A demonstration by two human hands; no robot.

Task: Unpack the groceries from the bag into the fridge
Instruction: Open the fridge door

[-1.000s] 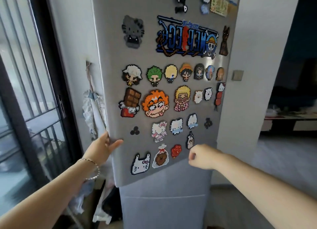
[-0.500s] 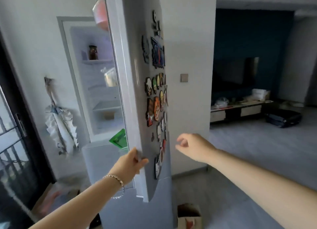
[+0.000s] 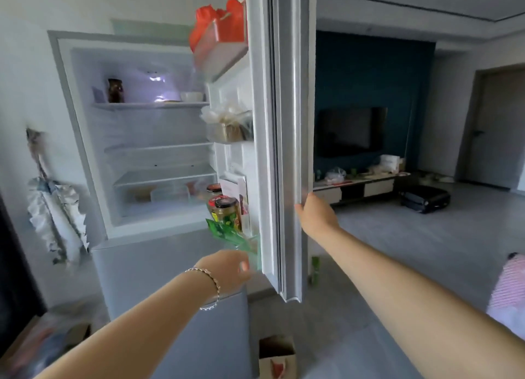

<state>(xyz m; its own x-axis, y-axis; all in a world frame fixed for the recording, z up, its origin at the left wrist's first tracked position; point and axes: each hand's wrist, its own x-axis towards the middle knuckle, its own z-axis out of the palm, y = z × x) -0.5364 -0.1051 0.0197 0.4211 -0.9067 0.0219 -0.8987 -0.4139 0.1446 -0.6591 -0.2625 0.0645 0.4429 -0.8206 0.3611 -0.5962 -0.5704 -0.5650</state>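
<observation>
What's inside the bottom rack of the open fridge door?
The bottom door rack holds two jars, a green packet and white cartons. Their lower parts are hidden behind the rack wall and left hand.

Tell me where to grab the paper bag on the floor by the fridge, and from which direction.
Take the paper bag by its top rim, coming straight down from above. It stands upright below the open fridge door with its mouth open upward, so the fingers can pinch one wall. No handles are visible.

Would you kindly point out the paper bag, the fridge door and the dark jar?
paper bag [image 3: 277, 358]: head view, front face.
fridge door [image 3: 295, 117]: head view, outer edge.
dark jar [image 3: 115, 90]: head view, body.
</observation>
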